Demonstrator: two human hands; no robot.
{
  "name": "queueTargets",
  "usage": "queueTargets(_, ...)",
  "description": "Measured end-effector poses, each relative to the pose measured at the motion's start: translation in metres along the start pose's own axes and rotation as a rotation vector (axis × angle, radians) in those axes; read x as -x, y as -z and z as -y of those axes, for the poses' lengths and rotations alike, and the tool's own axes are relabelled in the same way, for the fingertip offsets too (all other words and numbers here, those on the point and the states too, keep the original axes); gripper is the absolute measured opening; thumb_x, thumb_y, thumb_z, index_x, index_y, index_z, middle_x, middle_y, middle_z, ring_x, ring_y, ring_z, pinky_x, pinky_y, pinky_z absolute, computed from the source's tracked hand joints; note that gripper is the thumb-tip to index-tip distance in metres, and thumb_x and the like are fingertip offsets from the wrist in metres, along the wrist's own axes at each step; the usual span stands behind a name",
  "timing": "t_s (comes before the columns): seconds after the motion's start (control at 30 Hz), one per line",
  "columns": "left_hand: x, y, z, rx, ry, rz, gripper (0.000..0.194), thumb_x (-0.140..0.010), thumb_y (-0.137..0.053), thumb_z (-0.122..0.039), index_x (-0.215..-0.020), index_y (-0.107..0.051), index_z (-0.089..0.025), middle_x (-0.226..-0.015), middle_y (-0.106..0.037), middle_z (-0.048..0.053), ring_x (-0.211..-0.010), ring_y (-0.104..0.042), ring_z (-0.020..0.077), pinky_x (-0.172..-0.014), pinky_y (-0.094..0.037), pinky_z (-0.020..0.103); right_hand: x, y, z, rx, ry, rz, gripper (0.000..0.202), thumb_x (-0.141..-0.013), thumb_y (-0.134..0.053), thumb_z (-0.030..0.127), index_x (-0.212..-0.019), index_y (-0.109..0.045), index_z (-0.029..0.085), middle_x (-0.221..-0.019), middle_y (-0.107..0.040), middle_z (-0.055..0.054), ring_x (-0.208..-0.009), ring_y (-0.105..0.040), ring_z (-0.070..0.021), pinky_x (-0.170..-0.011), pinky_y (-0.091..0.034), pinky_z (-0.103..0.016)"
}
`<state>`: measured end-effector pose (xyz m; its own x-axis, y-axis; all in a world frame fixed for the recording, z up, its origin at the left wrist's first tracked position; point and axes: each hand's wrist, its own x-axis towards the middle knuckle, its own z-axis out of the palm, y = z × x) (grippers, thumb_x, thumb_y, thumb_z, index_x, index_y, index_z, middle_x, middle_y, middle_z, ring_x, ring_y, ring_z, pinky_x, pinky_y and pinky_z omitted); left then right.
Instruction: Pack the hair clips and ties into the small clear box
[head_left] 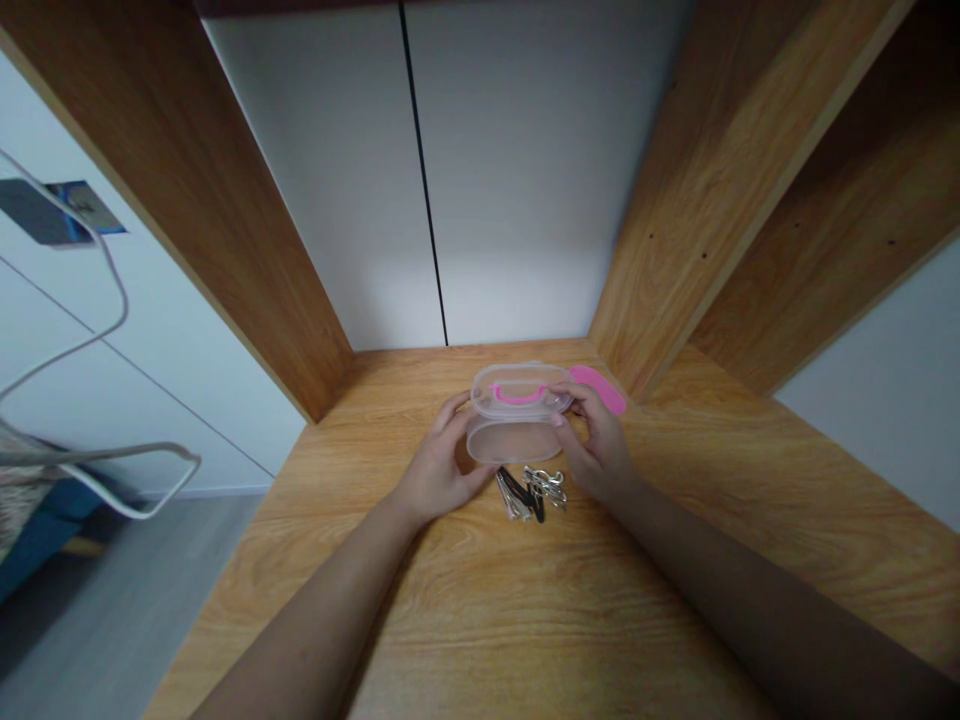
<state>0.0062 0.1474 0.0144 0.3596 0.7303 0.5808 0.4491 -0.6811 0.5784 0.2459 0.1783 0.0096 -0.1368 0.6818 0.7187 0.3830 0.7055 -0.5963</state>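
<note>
A small clear plastic box (516,440) with rounded ends sits on the wooden desk, its lid (517,375) with a pink handle raised above the open body. My left hand (442,470) wraps round the box's left end, thumb at the lower front edge. On the other side, my right hand (594,440) grips the lid and right end between fingers and thumb. Just in front of the box lie black and silver hair clips (519,495) and several silver metal hooks or rings (547,483). Behind my right hand is a flat pink oval piece (600,388).
The wooden desktop (480,620) is bounded by a white back panel (525,200) and wooden uprights at left (195,200) and right (705,200). A white cable (120,290) hangs at the far left, beyond the desk edge.
</note>
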Motion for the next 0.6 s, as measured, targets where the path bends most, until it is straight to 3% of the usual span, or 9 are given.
queueTargets(0.17, 0.001, 0.0, 0.004, -0.056, 0.049, 0.012, 0.065, -0.081, -0.077, -0.039, -0.138, -0.052, -0.021, -0.139, -0.059, 0.014, -0.131, -0.055, 0.0299, -0.113, -0.044, 0.049, 0.001, -0.005, -0.007, -0.096, -0.117, 0.057, 0.04, -0.097, -0.054, 0.029, -0.136, -0.053, 0.026, -0.119, -0.064, -0.008, -0.103, -0.062, -0.0235, -0.091, -0.051, -0.04)
queueTargets(0.37, 0.002, -0.002, 0.011, -0.144, 0.206, -0.074, 0.061, -0.083, -0.075, -0.048, -0.134, -0.055, -0.021, -0.132, -0.066, 0.013, -0.121, -0.063, 0.0298, -0.106, -0.049, 0.048, 0.001, -0.011, -0.009, -0.1, -0.215, 0.109, 0.041, -0.095, -0.056, 0.027, -0.136, -0.05, 0.026, -0.124, -0.063, -0.011, -0.106, -0.062, -0.0231, -0.088, -0.053, -0.039)
queueTargets(0.5, 0.003, -0.002, 0.019, -0.181, 0.321, -0.125, 0.054, -0.085, -0.072, -0.049, -0.128, -0.059, -0.019, -0.124, -0.07, 0.013, -0.113, -0.068, 0.0292, -0.099, -0.053, 0.046, -0.003, -0.002, -0.001, 0.03, -0.068, 0.13, 0.005, -0.092, -0.058, 0.022, -0.096, -0.059, 0.022, -0.093, -0.062, -0.006, -0.082, -0.059, -0.02, -0.072, -0.049, -0.035)
queueTargets(0.6, 0.003, -0.002, 0.022, -0.173, 0.376, -0.129, 0.049, -0.087, -0.07, -0.046, -0.127, -0.06, -0.019, -0.122, -0.072, 0.012, -0.111, -0.069, 0.0283, -0.097, -0.054, 0.044, -0.006, 0.007, 0.007, -0.015, 0.143, 0.382, 0.008, -0.089, -0.061, 0.02, -0.082, -0.058, 0.022, -0.08, -0.059, -0.003, -0.077, -0.056, -0.0188, -0.069, -0.045, -0.033)
